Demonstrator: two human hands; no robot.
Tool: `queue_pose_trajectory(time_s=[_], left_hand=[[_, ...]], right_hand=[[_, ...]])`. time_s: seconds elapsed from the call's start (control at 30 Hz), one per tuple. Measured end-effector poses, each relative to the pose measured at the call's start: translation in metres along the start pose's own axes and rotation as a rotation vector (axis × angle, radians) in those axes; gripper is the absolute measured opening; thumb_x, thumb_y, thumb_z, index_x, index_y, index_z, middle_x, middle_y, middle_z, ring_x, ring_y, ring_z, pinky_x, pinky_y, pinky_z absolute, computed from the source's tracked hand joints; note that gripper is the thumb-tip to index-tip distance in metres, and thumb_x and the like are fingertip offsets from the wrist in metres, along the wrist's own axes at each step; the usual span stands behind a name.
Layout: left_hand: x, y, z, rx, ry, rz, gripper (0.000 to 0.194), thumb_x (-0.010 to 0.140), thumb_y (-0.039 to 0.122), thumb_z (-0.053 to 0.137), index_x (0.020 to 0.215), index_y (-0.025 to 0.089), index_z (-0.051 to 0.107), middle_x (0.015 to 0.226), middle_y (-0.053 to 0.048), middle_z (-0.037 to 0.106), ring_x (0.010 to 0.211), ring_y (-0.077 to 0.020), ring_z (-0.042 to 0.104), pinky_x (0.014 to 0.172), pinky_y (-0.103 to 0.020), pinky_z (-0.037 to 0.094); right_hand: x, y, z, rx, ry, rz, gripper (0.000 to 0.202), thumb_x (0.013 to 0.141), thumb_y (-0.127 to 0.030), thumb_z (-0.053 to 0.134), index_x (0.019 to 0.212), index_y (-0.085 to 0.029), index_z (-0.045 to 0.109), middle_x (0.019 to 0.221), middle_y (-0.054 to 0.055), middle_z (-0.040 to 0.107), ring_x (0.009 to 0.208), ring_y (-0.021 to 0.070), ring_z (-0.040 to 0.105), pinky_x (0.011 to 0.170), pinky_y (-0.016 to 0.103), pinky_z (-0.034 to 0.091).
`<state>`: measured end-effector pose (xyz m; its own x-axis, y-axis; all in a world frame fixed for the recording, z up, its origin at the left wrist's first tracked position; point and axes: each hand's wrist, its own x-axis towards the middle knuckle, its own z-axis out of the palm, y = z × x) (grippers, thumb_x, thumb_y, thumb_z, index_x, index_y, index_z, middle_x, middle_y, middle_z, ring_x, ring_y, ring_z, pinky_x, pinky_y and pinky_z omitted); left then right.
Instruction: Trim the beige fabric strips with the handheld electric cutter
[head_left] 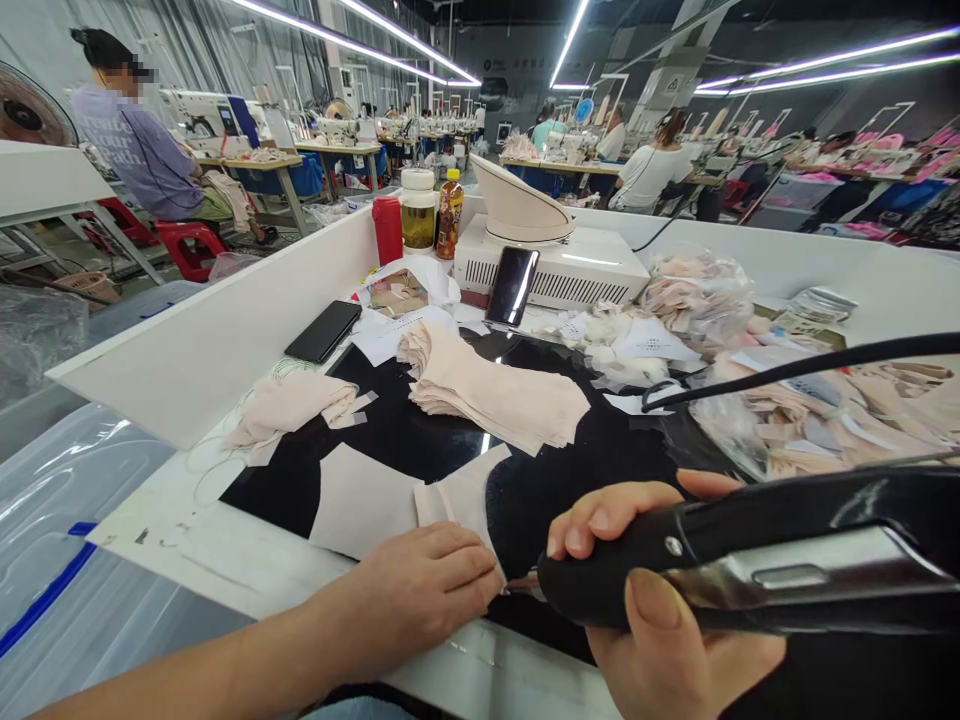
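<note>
My right hand (660, 610) is wrapped round a black handheld tool (795, 560) with a long silver lever on its side. Its narrow metal tip points left and meets the edge of a beige fabric piece (461, 495). My left hand (424, 590) is closed, its fingers together on that fabric's near end, right by the tip; the thumb is hidden. Under and beside it lies a wider pale fabric panel (364, 500) on the black glossy board (540, 500). Farther back rests a stack of cut beige fabric (502, 390).
A crumpled fabric bundle (289, 410) lies left, near a black phone (324, 332). Another phone (513, 286) leans on a white vented box (555, 265). Bottles (448, 215) stand behind. Bagged fabric (810, 400) and a black cable (810, 365) occupy the right. White walls (187, 360) edge the table.
</note>
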<state>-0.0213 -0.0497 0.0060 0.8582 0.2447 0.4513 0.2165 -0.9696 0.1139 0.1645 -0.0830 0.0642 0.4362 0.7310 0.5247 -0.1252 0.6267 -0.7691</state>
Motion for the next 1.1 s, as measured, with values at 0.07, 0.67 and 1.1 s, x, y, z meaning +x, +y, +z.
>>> queue_pose_trajectory(time_s=[0.07,0.67,1.1], left_hand=[[-0.005,0.000,0.001,0.010,-0.015,-0.024,0.022,0.111,0.010,0.049,0.124,0.009,0.067,0.115,-0.010,0.074,0.109,-0.0206,0.070,0.110,-0.037,0.055],[-0.019,0.007,0.011,0.089,-0.020,-0.175,0.028,0.107,0.023,0.064,0.135,0.024,0.067,0.144,-0.016,0.064,0.138,-0.0322,0.060,0.115,-0.050,0.053],[-0.013,0.009,0.017,0.075,0.088,-0.190,0.021,0.108,0.024,0.061,0.126,0.022,0.070,0.136,-0.017,0.068,0.129,-0.0298,0.066,0.112,-0.050,0.056]], right_hand=[[0.000,0.001,-0.001,0.005,-0.003,0.003,0.040,0.089,-0.030,0.082,0.122,-0.027,0.061,0.081,-0.004,0.067,0.061,0.0154,0.065,0.053,0.031,0.062],[0.010,-0.001,0.006,-0.009,0.130,0.011,0.045,0.078,-0.029,0.088,0.114,-0.026,0.061,0.072,-0.005,0.068,0.055,0.0171,0.057,0.045,0.031,0.056],[0.019,0.009,0.014,-0.017,0.115,0.002,0.043,0.078,-0.024,0.083,0.115,-0.025,0.061,0.074,-0.005,0.069,0.056,0.0165,0.060,0.049,0.031,0.056]])
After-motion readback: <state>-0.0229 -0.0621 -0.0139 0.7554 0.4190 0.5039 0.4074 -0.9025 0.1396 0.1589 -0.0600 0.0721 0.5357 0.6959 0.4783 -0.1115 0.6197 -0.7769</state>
